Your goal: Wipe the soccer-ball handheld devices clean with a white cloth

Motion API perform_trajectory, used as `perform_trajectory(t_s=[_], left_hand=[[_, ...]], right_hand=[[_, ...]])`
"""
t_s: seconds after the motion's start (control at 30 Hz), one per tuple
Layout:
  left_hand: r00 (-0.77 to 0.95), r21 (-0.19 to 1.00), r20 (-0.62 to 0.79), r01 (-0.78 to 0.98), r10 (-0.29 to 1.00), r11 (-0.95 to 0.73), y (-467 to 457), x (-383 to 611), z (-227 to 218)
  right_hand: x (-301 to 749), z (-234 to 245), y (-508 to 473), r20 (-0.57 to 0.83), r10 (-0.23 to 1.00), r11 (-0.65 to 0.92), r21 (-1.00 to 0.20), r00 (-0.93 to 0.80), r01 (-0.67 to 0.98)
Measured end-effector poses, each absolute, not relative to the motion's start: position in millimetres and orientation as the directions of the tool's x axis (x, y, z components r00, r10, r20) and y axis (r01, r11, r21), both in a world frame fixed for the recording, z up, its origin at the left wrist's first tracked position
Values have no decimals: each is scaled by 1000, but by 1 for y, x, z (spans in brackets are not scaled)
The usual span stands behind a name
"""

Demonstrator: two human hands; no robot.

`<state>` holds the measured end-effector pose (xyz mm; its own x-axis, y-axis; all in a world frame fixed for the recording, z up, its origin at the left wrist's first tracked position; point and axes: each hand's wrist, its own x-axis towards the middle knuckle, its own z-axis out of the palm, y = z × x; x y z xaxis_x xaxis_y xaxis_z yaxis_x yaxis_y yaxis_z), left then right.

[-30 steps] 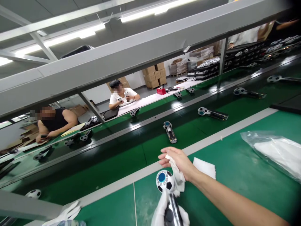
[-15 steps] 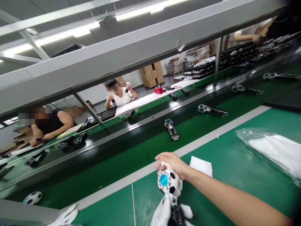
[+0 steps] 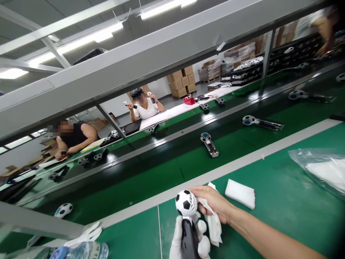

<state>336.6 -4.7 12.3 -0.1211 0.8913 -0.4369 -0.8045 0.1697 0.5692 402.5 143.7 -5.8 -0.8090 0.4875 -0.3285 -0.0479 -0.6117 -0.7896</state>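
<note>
My left hand [image 3: 203,245], in a white glove, grips the black handle of a handheld device with a soccer-ball head [image 3: 185,203]. The patterned side of the black-and-white ball is turned up, and its slotted vents face right. My bare right hand [image 3: 214,202] is closed on a crumpled white cloth [image 3: 215,226], with its fingertips at the right side of the ball. A white foam block [image 3: 239,193] lies on the green bench just right of that hand.
Beyond the bench edge runs a green conveyor [image 3: 167,169] carrying several similar devices, such as an open one [image 3: 209,144]. A plastic bag [image 3: 320,172] lies right; a bottle [image 3: 86,250] and white gloves [image 3: 88,233] lie left. Co-workers sit across, under a grey beam [image 3: 151,64].
The device has turned in my left hand, so its blue disc no longer faces me. My right hand has moved to the ball's right side with the cloth. The view has shifted slightly.
</note>
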Motion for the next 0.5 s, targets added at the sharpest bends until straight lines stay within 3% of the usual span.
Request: perform_trajectory(t_s=[0.13,0.37,0.43,0.5], left_hand=[[-156,588,-432,-795,888,147,-7,331,13],[-172,630,-423,-762,889,152,-2,331,10],[-170,637,-416,-756,893,153,-2,334,8],[-175,646,-404,-750,898,144,-5,339,8]], right_hand=[[404,-6,145,-337,496,-607,-794,-800,-42],[404,15,158,-250,633,-519,-839,-733,-162],[403,26,156,-167,705,-422,-880,-689,-219],[402,35,148,-11,779,-204,-950,-626,-237]])
